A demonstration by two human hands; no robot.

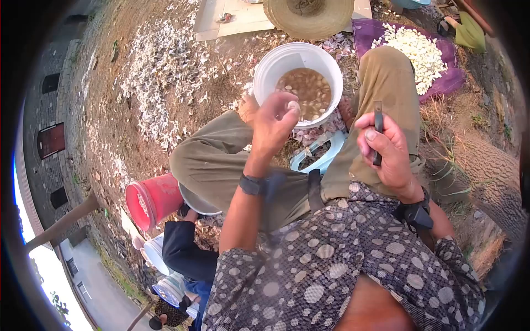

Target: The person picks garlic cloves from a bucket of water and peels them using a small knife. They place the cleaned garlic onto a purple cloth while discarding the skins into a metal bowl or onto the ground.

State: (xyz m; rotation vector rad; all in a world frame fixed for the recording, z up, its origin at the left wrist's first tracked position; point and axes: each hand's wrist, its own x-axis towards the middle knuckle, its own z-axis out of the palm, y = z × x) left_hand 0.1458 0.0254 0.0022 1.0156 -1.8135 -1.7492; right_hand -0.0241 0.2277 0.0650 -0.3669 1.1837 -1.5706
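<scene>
Pinching clove (293, 105) in left hand (273, 124) over bucket (274, 63) | right hand (389, 151) gripping knife (378, 118)

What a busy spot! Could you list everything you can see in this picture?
white bucket: one, white, on the ground ahead, holding brownish water and peeled cloves
clove pile: one, white, on the purple cloth, upper right
straw hat: one, tan, top edge
red bucket: one, red, on its side, left
peelings: many, pale, scattered on dirt, upper left
sandal: one, light blue, between the legs
sleeve of another person: one, dark, lower left
left hand: one, grip shut on a pale clove, at the white bucket's near rim
right hand: one, grip shut on a dark tool
</scene>
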